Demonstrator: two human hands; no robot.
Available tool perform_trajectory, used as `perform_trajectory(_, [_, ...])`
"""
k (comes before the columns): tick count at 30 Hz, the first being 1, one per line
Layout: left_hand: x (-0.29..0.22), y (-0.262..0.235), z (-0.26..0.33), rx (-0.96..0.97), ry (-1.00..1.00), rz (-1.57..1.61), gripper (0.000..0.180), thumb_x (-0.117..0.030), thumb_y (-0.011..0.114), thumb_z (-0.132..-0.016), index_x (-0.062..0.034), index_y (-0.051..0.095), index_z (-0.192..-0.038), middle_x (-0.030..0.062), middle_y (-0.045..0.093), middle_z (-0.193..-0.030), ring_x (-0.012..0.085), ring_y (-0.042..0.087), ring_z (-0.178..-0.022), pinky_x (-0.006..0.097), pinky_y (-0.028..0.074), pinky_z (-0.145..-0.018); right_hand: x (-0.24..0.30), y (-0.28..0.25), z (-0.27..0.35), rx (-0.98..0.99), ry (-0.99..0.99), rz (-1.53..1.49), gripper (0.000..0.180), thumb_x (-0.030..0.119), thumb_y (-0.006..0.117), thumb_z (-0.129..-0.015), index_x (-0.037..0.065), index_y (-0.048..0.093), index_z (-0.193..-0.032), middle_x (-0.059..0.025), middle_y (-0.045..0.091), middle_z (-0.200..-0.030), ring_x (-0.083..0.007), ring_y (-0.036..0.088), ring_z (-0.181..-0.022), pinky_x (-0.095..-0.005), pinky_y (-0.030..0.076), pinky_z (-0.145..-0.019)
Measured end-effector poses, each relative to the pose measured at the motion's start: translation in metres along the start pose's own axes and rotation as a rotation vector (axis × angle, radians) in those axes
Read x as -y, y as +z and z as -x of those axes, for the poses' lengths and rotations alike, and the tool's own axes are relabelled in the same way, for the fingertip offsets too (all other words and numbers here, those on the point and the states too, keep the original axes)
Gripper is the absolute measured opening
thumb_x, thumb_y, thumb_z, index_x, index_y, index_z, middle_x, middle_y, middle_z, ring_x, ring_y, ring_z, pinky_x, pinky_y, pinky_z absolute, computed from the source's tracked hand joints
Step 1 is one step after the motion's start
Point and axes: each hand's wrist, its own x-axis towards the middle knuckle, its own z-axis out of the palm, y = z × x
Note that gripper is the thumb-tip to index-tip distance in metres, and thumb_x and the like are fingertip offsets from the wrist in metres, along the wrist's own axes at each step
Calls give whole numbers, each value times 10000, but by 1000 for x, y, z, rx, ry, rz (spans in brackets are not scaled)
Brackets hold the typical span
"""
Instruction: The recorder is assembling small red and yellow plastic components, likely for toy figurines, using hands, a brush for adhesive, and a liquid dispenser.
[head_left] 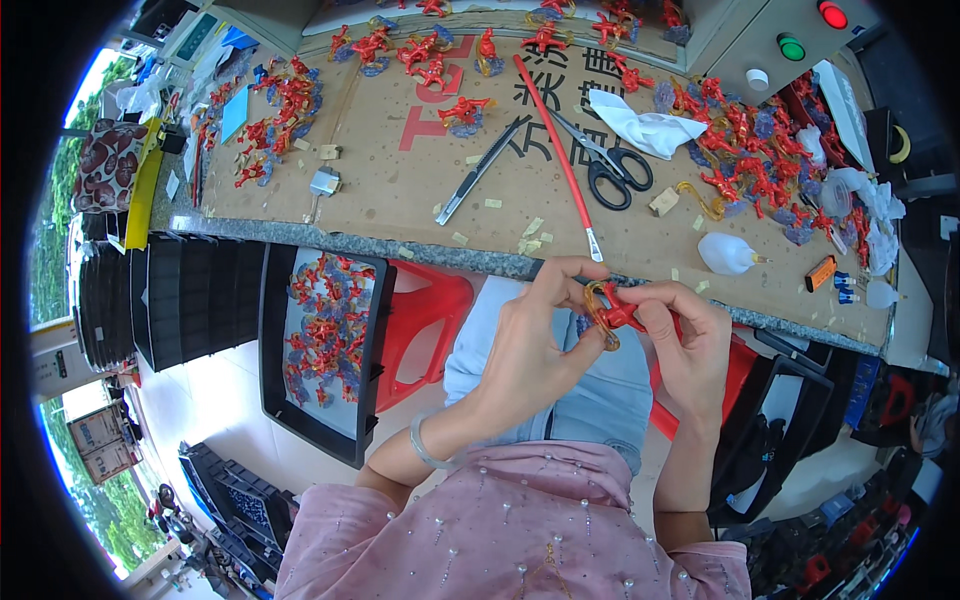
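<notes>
Between my two hands, just off the front edge of the table, is a small red figurine (622,314) with a clear amber, curled part. My left hand (540,335) pinches the amber part between thumb and fingers. On the other side, my right hand (684,335) grips the red body with thumb and forefinger. Closest on the cardboard lies a red-handled paintbrush (565,140), its bristles pointing toward my hands. Black-handled scissors (618,178) rest beside it, and a utility knife (480,172) lies farther left. A white squeeze bottle (727,254) sits to the right.
Piles of red figurines with purple bases (750,150) cover the right side; more (285,110) lie at the left and back. A black tray (372,400) of figurines stands left of my lap. White tissue (648,124) and an orange lighter (821,273) are on the table.
</notes>
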Motion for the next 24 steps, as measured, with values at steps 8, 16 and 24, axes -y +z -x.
perform_trajectory(8, [21,-7,-6,253,-456,846,479,50,587,-804,31,407,-1247,139,663,-910,181,650,-866,296,514,-765,-6,-6,-5,87,-158,-68,246,94,631,-859,7,673,-1085,-92,603,-1011,-152,570,-811,-258,453,-730])
perform_trajectory(16, [25,-6,-6,360,-648,1056,422,-23,535,-868,7,405,-1269,167,644,-963,227,656,-842,327,541,-737,-18,-10,-9,133,-183,-93,181,-14,667,-764,-4,673,-944,-84,608,-976,-148,569,-809,-261,443,-709])
perform_trajectory(24, [15,-4,3,169,-276,463,366,-112,541,-897,22,437,-1222,158,614,-1005,195,622,-816,314,541,-683,-24,-10,-4,99,12,-98,121,14,701,-768,-17,660,-877,-53,649,-808,-114,572,-765,-252,432,-687])
